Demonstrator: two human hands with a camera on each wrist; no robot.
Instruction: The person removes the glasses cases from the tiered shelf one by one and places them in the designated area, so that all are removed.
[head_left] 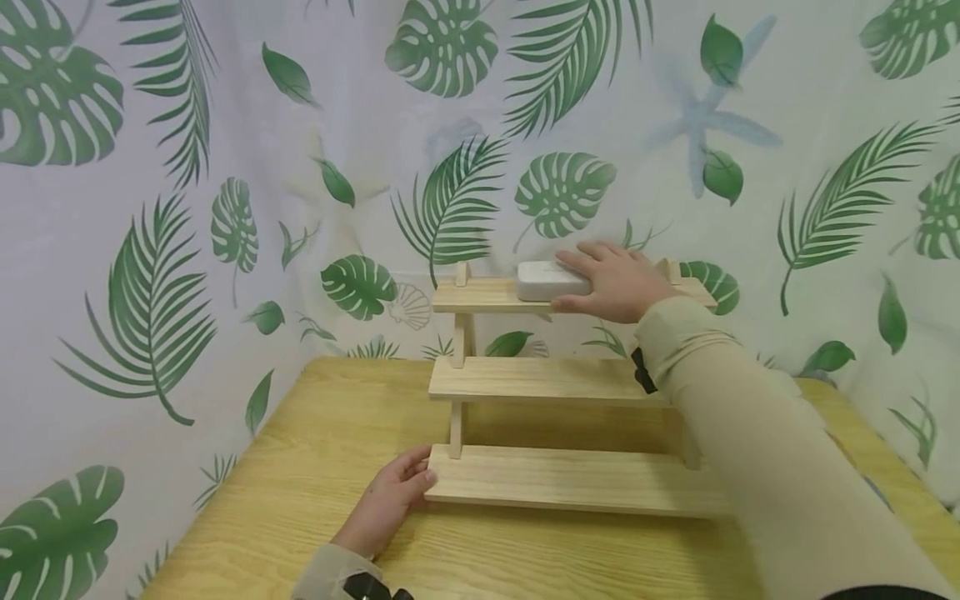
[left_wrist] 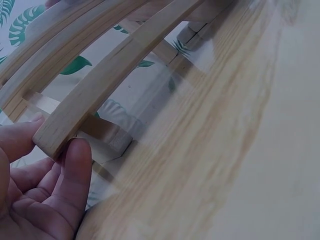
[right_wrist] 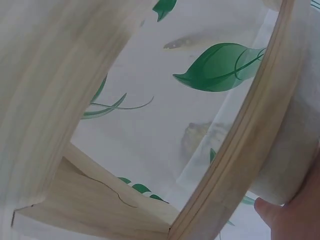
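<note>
A three-tier wooden display rack [head_left: 577,482] stands on the table, its steps rising toward the back. On its top board lies a white box with rounded corners [head_left: 542,282]. My right hand [head_left: 618,283] holds the box's right part, thumb along the front and fingers over the top. From the right wrist view, the thumb [right_wrist: 267,212] sits right at the end of the white box [right_wrist: 287,155]. Down at the left end of the lowest board, my left hand [head_left: 386,500] grips the corner. In the left wrist view, thumb and fingers pinch that board end [left_wrist: 55,135].
Below the rack spreads a wood-grain table [head_left: 300,467]. A white curtain with green leaf prints [head_left: 360,133] hangs close behind the rack and along the left side. My right sleeve [head_left: 757,433] covers the right ends of the lower boards.
</note>
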